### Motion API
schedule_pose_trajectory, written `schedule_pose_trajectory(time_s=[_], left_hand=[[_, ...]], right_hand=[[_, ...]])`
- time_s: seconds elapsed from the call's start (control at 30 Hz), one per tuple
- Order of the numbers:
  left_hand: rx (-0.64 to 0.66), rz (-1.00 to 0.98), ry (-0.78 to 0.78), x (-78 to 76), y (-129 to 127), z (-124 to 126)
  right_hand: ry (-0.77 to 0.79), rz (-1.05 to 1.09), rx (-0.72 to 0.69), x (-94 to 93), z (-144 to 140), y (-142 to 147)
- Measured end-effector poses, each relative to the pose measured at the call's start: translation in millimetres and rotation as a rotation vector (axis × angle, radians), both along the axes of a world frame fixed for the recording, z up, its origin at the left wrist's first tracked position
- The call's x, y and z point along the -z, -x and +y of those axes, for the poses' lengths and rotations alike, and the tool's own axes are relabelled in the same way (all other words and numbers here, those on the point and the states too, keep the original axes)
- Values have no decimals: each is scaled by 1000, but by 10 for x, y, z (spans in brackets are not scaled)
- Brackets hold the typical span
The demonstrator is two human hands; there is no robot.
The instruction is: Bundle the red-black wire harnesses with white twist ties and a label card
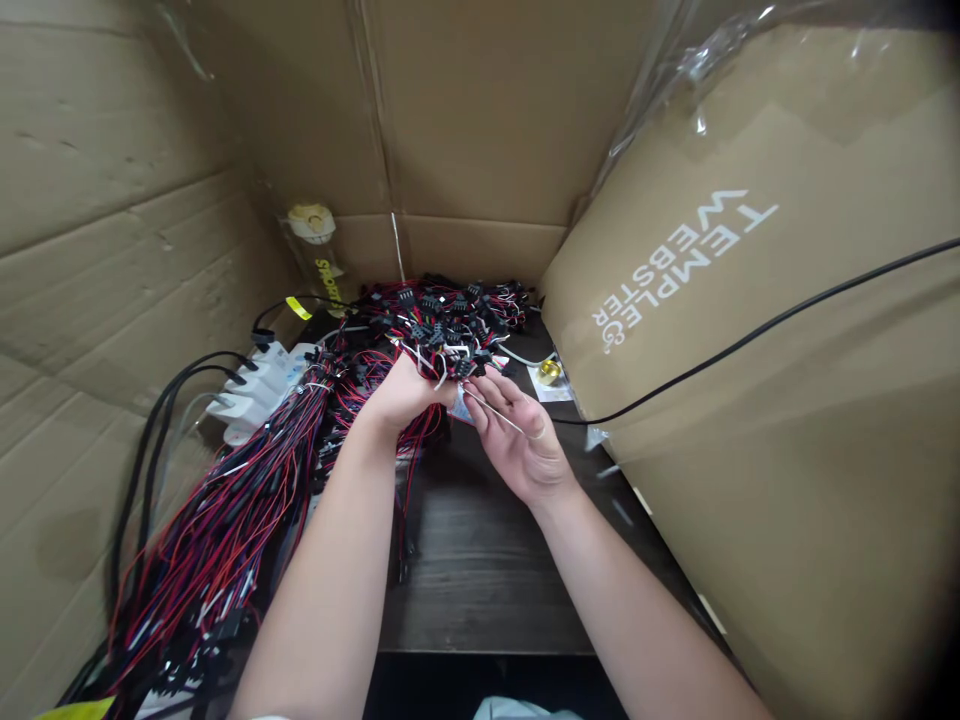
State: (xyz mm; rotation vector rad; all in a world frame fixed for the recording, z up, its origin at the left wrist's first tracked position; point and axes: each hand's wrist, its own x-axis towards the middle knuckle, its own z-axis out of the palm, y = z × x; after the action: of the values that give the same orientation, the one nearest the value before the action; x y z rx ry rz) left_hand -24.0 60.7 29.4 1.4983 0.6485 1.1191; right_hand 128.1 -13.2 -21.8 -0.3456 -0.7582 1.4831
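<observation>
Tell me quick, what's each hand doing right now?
Left hand: closed around a bunch of red-and-black wires.
Right hand: fingers pinching a thin white tie at the black connectors.

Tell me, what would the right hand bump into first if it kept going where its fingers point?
Probably the wire pile: the right hand points up and left, its fingers already at the connectors. Depth is hard to judge.

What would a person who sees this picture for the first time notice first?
Most striking is the big heap of red and black wires with black connectors, running from the lower left up to the middle of the dark table. At the centre, the left hand grips a bunch of these wires while the right hand pinches a thin white tie. On the right leans a large cardboard box with white lettering.
</observation>
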Motion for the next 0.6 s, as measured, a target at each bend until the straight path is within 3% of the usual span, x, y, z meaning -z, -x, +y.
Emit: schedule_pose_trajectory(time_s=[0.13, 0.3, 0.6], left_hand=[[-30, -22, 26, 10, 3, 14], [-57, -4, 41, 0, -40, 3], [-93, -58, 102, 12, 34, 13]], right_hand=[[-5, 7, -22, -62, -27, 14], [16, 24, 88, -109, -13, 1], [-29, -158, 66, 34, 21, 235]])
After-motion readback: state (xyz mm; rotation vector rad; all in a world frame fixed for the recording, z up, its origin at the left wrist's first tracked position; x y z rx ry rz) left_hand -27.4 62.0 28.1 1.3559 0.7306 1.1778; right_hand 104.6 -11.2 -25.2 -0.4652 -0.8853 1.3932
